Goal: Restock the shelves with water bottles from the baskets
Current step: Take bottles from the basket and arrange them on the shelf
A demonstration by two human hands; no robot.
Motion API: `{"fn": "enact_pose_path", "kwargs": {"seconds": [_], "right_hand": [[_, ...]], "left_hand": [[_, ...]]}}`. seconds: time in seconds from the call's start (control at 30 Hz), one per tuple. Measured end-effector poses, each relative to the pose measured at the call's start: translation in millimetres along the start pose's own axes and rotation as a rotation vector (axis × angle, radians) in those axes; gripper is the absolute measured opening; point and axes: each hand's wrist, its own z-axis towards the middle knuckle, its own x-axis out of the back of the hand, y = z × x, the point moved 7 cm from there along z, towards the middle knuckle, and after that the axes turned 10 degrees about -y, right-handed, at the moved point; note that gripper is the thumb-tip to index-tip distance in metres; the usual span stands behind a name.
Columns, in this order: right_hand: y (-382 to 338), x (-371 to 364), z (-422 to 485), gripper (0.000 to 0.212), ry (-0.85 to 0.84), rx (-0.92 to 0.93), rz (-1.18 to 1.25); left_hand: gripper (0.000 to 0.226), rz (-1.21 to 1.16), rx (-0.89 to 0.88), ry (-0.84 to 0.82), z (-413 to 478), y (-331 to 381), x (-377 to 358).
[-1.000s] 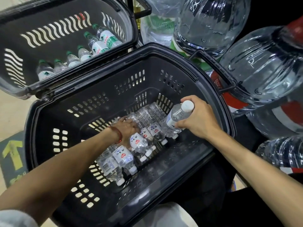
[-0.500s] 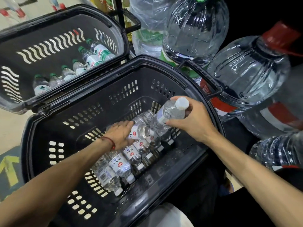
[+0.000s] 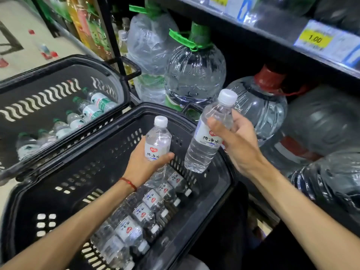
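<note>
My left hand [image 3: 145, 164] grips a small clear water bottle with a white cap [image 3: 158, 141], held upright above the near black basket [image 3: 64, 193]. My right hand [image 3: 236, 141] grips a second white-capped bottle [image 3: 206, 141], tilted and raised over the basket's right rim. Several more white-capped bottles [image 3: 140, 213] lie in a row on the basket's floor. A second black basket [image 3: 50, 92] behind it holds several green-capped bottles [image 3: 91, 110]. The shelf edge with price tags [image 3: 313, 38] runs across the upper right.
Large water jugs stand on the low shelf to the right: two with green caps [image 3: 194, 75] and red-capped ones [image 3: 261, 106]. Coloured drink bottles [image 3: 83, 24] line the shelving at the upper left. Pale floor with an arrow marking lies left of the baskets.
Both hands have lifted out of the basket, each with a bottle. My view has tipped upward, bringing the shelf edge and price tags into sight.
</note>
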Motion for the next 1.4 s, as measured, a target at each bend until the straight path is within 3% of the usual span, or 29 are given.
{"fn": "enact_pose_path", "kwargs": {"seconds": [0.2, 0.33, 0.53, 0.7, 0.8, 0.97, 1.17, 1.4], "right_hand": [[-56, 28, -20, 0.043, 0.185, 0.084, -0.136], [-94, 47, -30, 0.033, 0.251, 0.165, -0.183], [-153, 67, -49, 0.042, 0.292, 0.238, -0.23], [-186, 79, -72, 0.08, 0.307, 0.195, -0.376], [-208, 87, -81, 0.079, 0.275, 0.215, -0.42], [-263, 91, -102, 0.057, 0.29, 0.367, -0.473], [-313, 108, -96, 0.066, 0.377, 0.551, -0.599], [-327, 157, -63, 0.072, 0.54, 0.504, -0.832]], "left_hand": [[0.073, -0.101, -0.182, -0.027, 18, 89, -14], [0.061, -0.104, -0.251, -0.086, 26, 153, -27], [0.05, -0.123, -0.421, -0.116, 37, 239, -42], [0.052, -0.138, -0.528, -0.142, 35, 303, -51], [0.051, -0.136, -0.572, -0.147, 35, 333, -54], [0.053, -0.134, -0.682, -0.203, 32, 387, -69], [0.057, -0.15, -0.781, -0.236, 31, 433, -87], [0.053, -0.141, -0.786, -0.167, 55, 449, -91]]}}
